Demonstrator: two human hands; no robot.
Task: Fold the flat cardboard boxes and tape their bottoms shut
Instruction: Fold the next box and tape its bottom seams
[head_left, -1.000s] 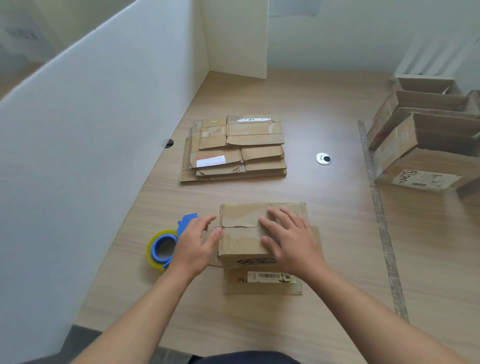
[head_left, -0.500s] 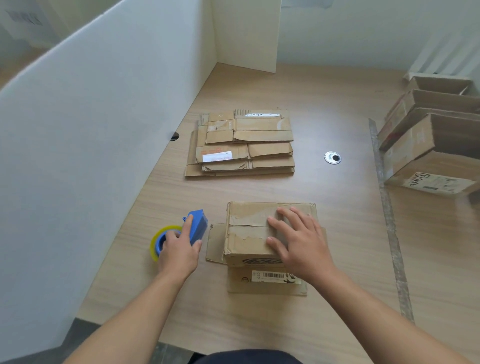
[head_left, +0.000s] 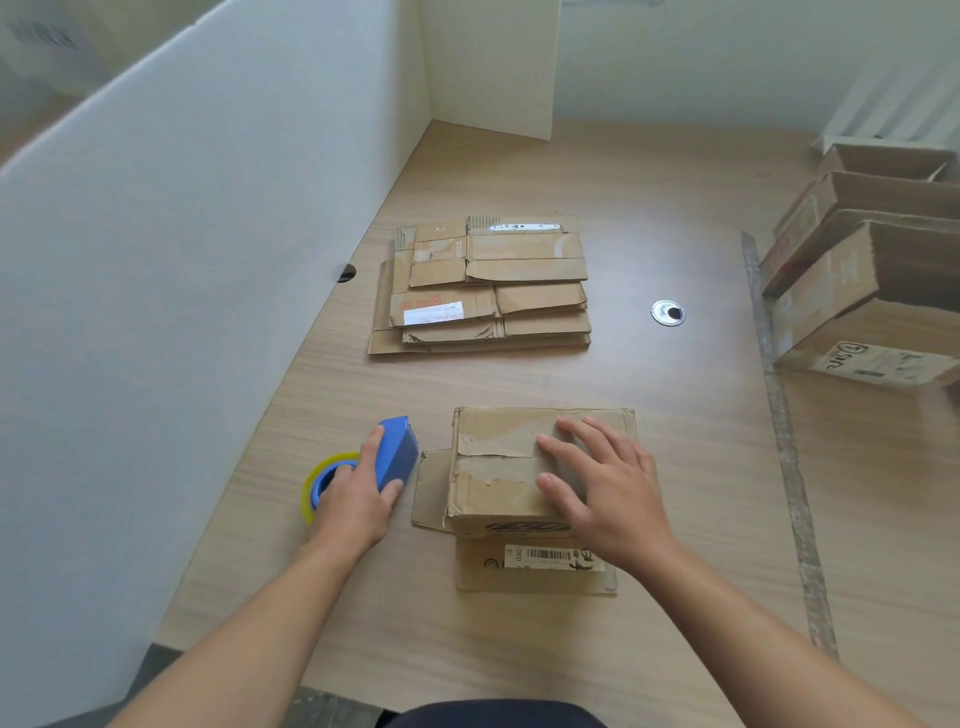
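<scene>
A second ago our left hand (head_left: 358, 499) lay on the left side of the box (head_left: 493, 467). Now it has left the box and gone to the blue tape holder (head_left: 397, 457), which sits on the bench (head_left: 519, 649) just beside the box, on its left. The fingers curl round the blue part, with the thumb on the side near the box, so we have hold of it. The yellow tape roll (head_left: 332, 461) peeks out behind the hand.

Our right hand (head_left: 608, 483) has stayed where it was. It lies flat on top of the box with the fingers straight and spread out. It holds nothing. It just presses the 2 flaps down so they do not pop up.

We think this means the folding of this box is done and the taping comes next. The gap between the flaps runs left to right and goes under our right fingers. We see no fresh tape on it yet.

The box stands right in front of us, between our 2 hands. A pile of flat boxes (head_left: 483, 291) waits behind it, well apart. Some made-up boxes (head_left: 857, 270) lie at the far right.
</scene>
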